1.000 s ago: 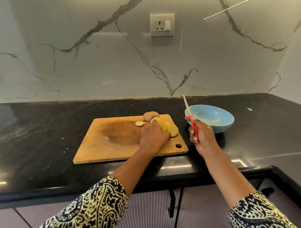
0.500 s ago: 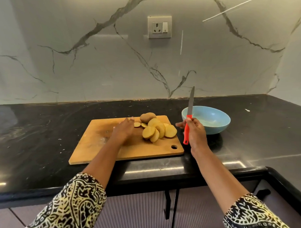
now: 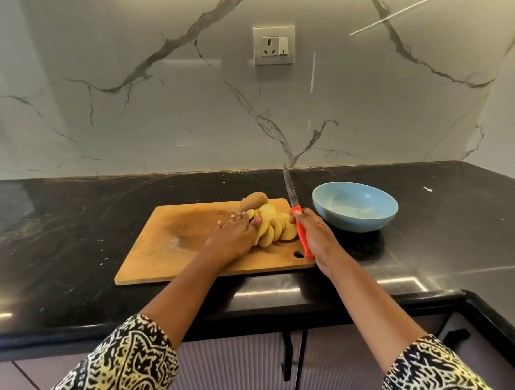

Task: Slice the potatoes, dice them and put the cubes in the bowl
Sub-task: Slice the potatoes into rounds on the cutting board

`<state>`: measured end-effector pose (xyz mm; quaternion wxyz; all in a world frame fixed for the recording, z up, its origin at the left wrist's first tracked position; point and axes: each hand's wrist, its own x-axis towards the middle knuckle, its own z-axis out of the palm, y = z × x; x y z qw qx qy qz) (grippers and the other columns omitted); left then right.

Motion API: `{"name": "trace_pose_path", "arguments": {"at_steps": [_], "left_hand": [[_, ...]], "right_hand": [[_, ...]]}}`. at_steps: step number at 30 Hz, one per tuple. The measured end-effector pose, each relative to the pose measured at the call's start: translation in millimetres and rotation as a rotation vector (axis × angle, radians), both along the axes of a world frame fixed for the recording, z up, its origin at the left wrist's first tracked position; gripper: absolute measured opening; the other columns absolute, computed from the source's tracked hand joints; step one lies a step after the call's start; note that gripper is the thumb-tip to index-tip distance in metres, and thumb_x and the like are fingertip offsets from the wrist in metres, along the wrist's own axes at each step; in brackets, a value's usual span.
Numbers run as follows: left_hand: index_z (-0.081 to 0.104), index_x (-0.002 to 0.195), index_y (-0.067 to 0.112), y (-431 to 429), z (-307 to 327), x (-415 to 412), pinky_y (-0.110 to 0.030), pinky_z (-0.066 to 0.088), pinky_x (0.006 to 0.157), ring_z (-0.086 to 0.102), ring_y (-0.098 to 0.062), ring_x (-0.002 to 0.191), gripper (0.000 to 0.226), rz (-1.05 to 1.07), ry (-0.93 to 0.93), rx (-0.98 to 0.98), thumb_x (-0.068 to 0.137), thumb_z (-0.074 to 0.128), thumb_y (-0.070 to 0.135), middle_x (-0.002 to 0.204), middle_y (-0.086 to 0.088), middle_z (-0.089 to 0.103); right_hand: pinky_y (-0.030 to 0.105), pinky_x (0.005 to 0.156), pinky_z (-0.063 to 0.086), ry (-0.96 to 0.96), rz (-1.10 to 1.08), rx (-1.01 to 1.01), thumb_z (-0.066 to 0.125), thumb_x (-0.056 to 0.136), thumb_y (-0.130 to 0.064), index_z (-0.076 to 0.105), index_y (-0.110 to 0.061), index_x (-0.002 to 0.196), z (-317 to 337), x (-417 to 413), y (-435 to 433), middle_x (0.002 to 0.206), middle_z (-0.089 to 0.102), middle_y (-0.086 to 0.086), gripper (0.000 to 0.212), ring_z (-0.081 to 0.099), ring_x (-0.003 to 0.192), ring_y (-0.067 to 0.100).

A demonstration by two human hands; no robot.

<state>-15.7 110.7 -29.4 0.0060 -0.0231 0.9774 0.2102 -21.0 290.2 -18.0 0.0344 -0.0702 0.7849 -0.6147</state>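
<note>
My left hand (image 3: 234, 237) lies flat against the slices (image 3: 274, 227) on the board (image 3: 166, 250), seemingly bunching them for dicing. My right hand (image 3: 316, 234) grips the knife (image 3: 291, 193), blade raised clear, and the bowl (image 3: 355, 207) stands right.

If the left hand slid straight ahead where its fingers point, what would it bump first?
Probably the brown potato chunk, just ahead of the left hand on the cutting board; it might nudge a small slice first. Depth is unclear.
</note>
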Motion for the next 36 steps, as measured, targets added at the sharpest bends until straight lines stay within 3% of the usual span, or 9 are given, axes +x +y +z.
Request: {"name": "trace_pose_path", "arguments": {"at_steps": [5,9,13,18,23,26,30,33,36], "left_hand": [[0.011,0.153,0.024,-2.2,9.3,-3.3,-0.047,0.008,0.119,0.013,-0.024,0.146,0.075,0.033,0.034,0.218,0.09,0.012,0.066,0.159,-0.003,0.015],[0.012,0.152,0.029,-12.1,23.4,-32.8,-0.046,0.024,0.114,0.02,-0.027,0.144,0.057,0.119,0.143,0.333,0.101,0.033,0.042,0.158,-0.002,0.017],[0.033,0.146,0.024,-26.6,37.5,-71.8,-0.034,0.041,0.098,0.044,-0.022,0.129,0.051,0.025,0.006,0.259,0.098,0.047,0.035,0.145,-0.004,0.043],[0.058,0.128,0.017,-35.8,51.6,-96.5,-0.028,0.048,0.094,0.058,-0.015,0.107,0.041,-0.195,-0.081,0.118,0.09,0.062,0.033,0.121,-0.002,0.063],[0.062,0.121,0.016,-53.1,53.4,-99.1,-0.023,0.047,0.088,0.06,-0.014,0.104,0.038,-0.166,0.123,0.186,0.085,0.07,0.021,0.115,-0.002,0.065],[0.061,0.123,0.018,-79.2,51.8,-85.5,-0.018,0.045,0.084,0.058,-0.011,0.103,0.047,-0.177,0.189,0.166,0.078,0.076,0.022,0.113,0.003,0.063],[0.062,0.118,0.025,-119.2,60.0,-52.4,-0.02,0.05,0.083,0.06,-0.007,0.1,0.046,-0.168,0.236,0.291,0.075,0.077,0.019,0.111,0.006,0.064],[0.06,0.119,0.026,-149.6,77.0,-29.0,-0.027,0.054,0.087,0.065,-0.011,0.101,0.056,-0.229,0.105,0.472,0.067,0.079,0.02,0.106,0.003,0.069],[0.056,0.124,0.031,-168.1,87.1,-17.6,-0.022,0.053,0.084,0.065,-0.006,0.102,0.063,-0.322,-0.158,0.307,0.065,0.08,0.027,0.106,0.009,0.071]], "right_hand": [[0.033,0.086,0.043,0.026,-0.07,-0.134,0.04,0.1,-0.04,0.059,-0.018,0.086,-2.5,-14.9,-2.2,0.119,0.059,0.014,0.033,0.052,0.117,0.027],[0.036,0.096,0.045,0.137,-0.062,-0.098,0.038,0.101,-0.04,0.057,-0.017,0.089,3.5,-28.1,-10.8,0.124,0.058,0.019,0.033,0.05,0.12,0.03],[0.011,0.071,0.037,0.211,-0.051,-0.004,0.035,0.102,-0.039,0.058,-0.016,0.103,10.0,-45.1,-22.1,0.113,0.062,0.001,0.032,0.056,0.101,0.009],[0.015,0.063,0.039,0.295,-0.037,0.069,0.036,0.103,-0.035,0.059,-0.012,0.108,24.0,-57.6,-32.8,0.085,0.058,-0.004,0.033,0.05,0.07,0.005],[0.01,0.053,0.037,0.401,-0.024,0.07,0.038,0.102,-0.032,0.06,-0.009,0.108,36.9,-59.0,-42.2,0.093,0.064,0.013,0.033,0.052,0.069,0.015],[0.01,0.055,0.037,0.467,-0.016,0.04,0.039,0.102,-0.031,0.06,-0.015,0.102,37.5,-53.9,-49.2,0.096,0.066,0.013,0.026,0.054,0.088,0.018],[0.009,0.057,0.038,0.465,0.01,0.028,0.04,0.101,-0.032,0.057,-0.02,0.097,37.7,-46.1,-64.0,0.1,0.067,0.013,0.022,0.054,0.091,0.016],[0.015,0.063,0.045,0.432,0.049,0.049,0.04,0.101,-0.033,0.056,-0.02,0.094,38.6,-36.8,-78.4,0.099,0.069,0.009,0.023,0.06,0.092,0.021],[0.022,0.066,0.051,0.388,0.093,0.078,0.04,0.102,-0.033,0.054,-0.023,0.094,36.4,-25.6,-100.2,0.091,0.067,-0.003,0.02,0.063,0.086,0.019]]}}
